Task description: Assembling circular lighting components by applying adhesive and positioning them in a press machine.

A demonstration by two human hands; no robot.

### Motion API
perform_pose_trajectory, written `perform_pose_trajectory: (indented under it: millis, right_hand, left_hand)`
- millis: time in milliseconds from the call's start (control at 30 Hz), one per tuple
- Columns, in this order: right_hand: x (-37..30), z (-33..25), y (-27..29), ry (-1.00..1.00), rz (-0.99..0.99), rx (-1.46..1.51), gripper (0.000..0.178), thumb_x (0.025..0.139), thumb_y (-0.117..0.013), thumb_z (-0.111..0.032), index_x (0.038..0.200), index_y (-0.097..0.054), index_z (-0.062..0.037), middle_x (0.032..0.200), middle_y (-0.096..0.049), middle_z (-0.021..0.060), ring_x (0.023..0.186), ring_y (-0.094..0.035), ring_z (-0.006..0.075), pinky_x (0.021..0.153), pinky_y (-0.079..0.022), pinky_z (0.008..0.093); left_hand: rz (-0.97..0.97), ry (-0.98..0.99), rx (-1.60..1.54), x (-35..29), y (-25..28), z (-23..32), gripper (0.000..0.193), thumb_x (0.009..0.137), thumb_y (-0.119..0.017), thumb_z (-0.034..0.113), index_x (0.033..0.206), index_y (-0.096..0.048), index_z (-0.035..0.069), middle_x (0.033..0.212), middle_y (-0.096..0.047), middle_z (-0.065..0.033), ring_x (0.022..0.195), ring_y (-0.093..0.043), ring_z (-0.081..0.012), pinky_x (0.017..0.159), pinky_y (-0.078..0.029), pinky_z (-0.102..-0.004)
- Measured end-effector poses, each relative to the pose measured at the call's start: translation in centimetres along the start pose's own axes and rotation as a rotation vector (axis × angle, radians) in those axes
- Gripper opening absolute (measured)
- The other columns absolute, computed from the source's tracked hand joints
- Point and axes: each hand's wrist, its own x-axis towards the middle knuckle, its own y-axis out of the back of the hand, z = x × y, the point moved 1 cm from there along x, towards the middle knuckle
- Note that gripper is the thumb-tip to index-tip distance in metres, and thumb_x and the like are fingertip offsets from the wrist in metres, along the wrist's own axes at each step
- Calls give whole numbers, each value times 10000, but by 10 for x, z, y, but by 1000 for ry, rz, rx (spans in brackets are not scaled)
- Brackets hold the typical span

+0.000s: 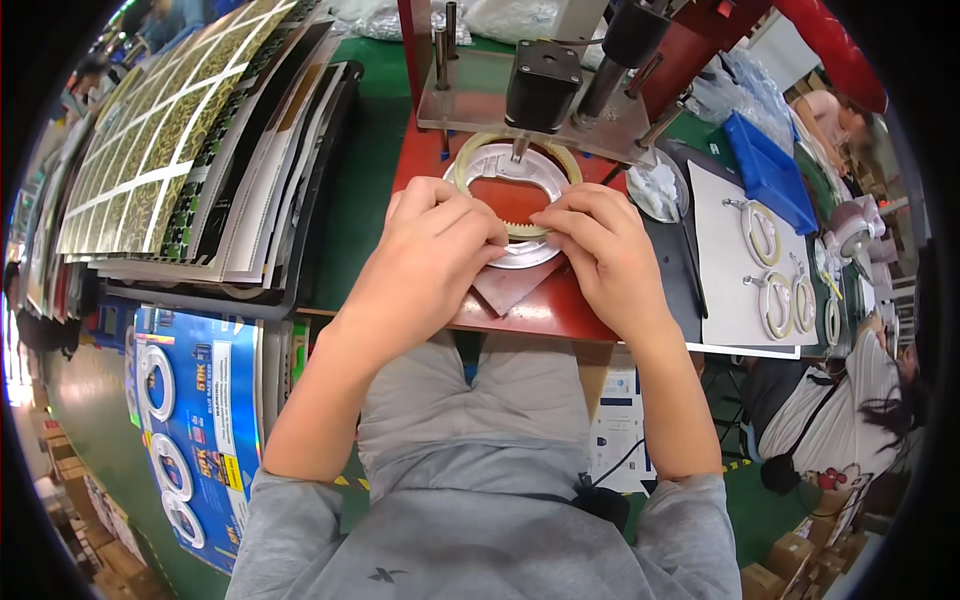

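Both hands meet over a red work plate (540,312) under a machine. My left hand (425,262) pinches the near left part of a pale yellow ring (567,160) with small teeth along its near inner edge. On the near right part of that ring, my right hand (608,255) has its thumb and fingers closed. The yellow ring lies tilted over a white plastic ring (522,262), whose near rim shows below the fingers. Some of both rings is hidden by my fingers. A flat brownish piece (510,290) sticks out toward me below the white ring.
A black motor (543,88) and a clear plate (470,108) hang just beyond my hands. Stacked printed sheets (165,150) rise at left. At right are a bag of white material (655,190), several finished-looking rings (775,305) on a pale board, and a blue tray (765,175).
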Motion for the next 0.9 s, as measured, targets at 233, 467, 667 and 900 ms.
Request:
perform_pose_trajectory:
  millis: [233, 467, 667, 900]
  right_hand:
    - [4, -11, -4, 14, 8, 0, 220, 835, -778, -62, 1051, -767, -105, 1022, -688, 36, 1070, -650, 283, 856, -500, 416]
    - [5, -16, -9, -26, 56, 20, 235, 805, -803, -34, 1034, -772, -75, 1007, -688, 63, 1036, -656, 294, 897, -523, 420]
    - [7, -16, -9, -35, 42, 17, 242, 796, -802, -9, 1032, -780, -61, 1002, -689, 75, 1021, -657, 293, 877, -539, 408]
    - [8, -15, -8, -29, 36, 19, 241, 798, -798, 3, 1031, -783, -54, 997, -687, 78, 1020, -656, 297, 879, -536, 408]
  left_hand:
    - [-93, 68, -117, -3, 14, -11, 116, 856, -744, 8, 954, -689, 38, 947, -706, -71, 936, -589, -301, 857, -496, -388]
    - [-162, 87, -129, 0, 17, -19, 97, 855, -751, 26, 936, -697, 24, 905, -700, -85, 891, -603, -303, 817, -505, -382]
    - [-243, 81, -202, 7, 19, -32, 88, 859, -774, 34, 914, -707, 18, 896, -708, -79, 902, -622, -278, 811, -516, -382]
    - [-250, 51, -210, 8, 19, -34, 77, 856, -767, 43, 910, -714, 28, 889, -707, -73, 907, -624, -286, 814, -518, -385]
